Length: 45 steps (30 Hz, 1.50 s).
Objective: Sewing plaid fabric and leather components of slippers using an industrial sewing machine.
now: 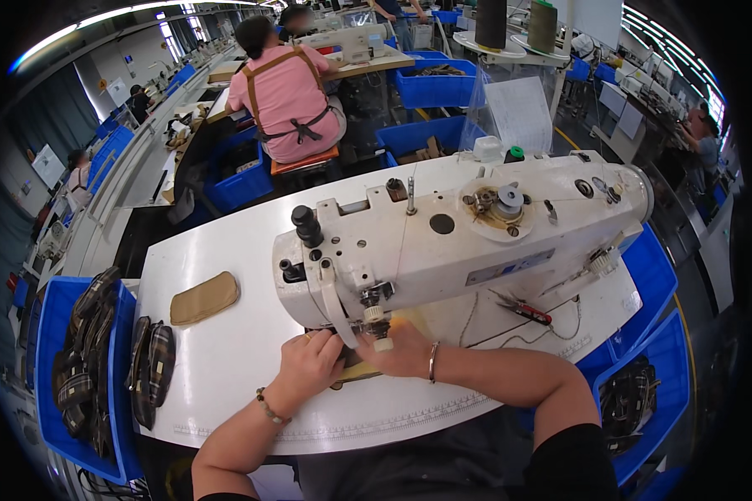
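Note:
A white sewing machine (443, 242) spans the white worktable. My left hand (311, 364) is at the needle end, its fingers bent and pressed together on the edge of a tan and dark cloth piece (361, 372). Across from it, my right hand (403, 349) reaches in beside the machine head, over the same cloth. Its fingertips are hidden behind the head and its knobs, as is the needle. A stack of tan cloth pieces (205, 298) lies on the table at the left. Nearer the left edge sit folded plaid pieces (151, 371).
Thread snips (525, 311) with red handles lie right of my hands beside a loose cord. Blue bins (125, 417) of plaid pieces stand at the table's left and right sides. Ahead, a person in pink (297, 100) sits at another machine; thread cones (491, 23) stand beyond mine.

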Tool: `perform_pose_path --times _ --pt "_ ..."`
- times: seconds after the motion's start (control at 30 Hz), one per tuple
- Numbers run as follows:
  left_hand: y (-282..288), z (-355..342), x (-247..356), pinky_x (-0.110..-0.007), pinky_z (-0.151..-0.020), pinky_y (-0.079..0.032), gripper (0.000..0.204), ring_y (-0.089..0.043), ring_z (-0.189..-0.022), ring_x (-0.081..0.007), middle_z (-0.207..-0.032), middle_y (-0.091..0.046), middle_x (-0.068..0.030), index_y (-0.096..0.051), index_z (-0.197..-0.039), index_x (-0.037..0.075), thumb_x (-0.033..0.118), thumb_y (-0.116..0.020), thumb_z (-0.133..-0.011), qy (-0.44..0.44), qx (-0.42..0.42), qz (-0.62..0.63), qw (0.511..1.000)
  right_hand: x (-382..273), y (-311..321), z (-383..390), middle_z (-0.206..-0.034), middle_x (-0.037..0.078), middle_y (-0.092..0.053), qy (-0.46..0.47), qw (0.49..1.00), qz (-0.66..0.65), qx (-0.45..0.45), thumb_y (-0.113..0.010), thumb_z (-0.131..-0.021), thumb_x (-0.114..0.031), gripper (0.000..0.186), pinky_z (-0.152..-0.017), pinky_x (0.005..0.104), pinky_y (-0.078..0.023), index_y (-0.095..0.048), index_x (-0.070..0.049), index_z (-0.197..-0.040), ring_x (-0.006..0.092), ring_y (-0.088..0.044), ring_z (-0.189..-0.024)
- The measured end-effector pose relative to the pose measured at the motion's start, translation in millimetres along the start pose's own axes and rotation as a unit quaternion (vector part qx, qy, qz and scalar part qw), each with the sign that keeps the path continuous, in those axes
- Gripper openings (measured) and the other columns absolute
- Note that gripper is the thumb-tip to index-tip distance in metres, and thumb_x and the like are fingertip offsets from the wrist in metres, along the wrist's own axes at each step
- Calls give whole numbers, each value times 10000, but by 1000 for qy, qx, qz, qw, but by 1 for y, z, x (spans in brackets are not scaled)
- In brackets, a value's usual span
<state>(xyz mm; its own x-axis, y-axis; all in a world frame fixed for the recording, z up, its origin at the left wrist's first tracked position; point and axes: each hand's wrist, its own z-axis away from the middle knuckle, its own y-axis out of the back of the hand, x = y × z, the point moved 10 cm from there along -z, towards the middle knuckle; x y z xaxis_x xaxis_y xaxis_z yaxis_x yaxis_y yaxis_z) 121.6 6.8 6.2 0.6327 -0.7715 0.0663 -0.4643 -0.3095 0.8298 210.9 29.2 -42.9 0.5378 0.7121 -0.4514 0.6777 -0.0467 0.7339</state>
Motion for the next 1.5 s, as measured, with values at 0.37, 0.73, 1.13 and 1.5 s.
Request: perform_pose_path --times 0.37,0.73,1.13,1.5 --pt "6 -8 -8 -348 -571 -536 349 -654 -694 -247 -860 -661 -50 -687 -1007 95 181 -771 -679 67 -84 59 992 3 -13 7 -696 122 -653 10 999 29 -36 -588 -847 -192 157 -565 455 -517 -649 -94 -954 328 -663 -627" --pt "-12 4 -25 -362 -694 -565 248 -688 -807 -287 -1020 -700 -106 -728 -1022 88 270 -737 -854 164 -145 190 957 -29 5 9 -680 94 -621 180 973 142 -10 -636 -802 -159 142 -511 411 -500 -633 -64 -907 282 -646 -570" --pt "-9 -1 -20 -366 -718 -570 175 -689 -847 -282 -1000 -708 -97 -736 -962 77 177 -751 -819 142 -101 197 965 -38 7 15 -710 69 -617 221 961 165 -12 -632 -801 -151 167 -509 379 -504 -665 -67 -941 245 -643 -565" --pt "-17 7 -28 -368 -697 -555 145 -688 -784 -277 -904 -713 -106 -735 -974 60 98 -736 -834 158 -99 238 953 -38 5 17 -606 53 -581 157 980 115 -30 -626 -784 -147 153 -478 390 -474 -658 -46 -895 227 -612 -528"
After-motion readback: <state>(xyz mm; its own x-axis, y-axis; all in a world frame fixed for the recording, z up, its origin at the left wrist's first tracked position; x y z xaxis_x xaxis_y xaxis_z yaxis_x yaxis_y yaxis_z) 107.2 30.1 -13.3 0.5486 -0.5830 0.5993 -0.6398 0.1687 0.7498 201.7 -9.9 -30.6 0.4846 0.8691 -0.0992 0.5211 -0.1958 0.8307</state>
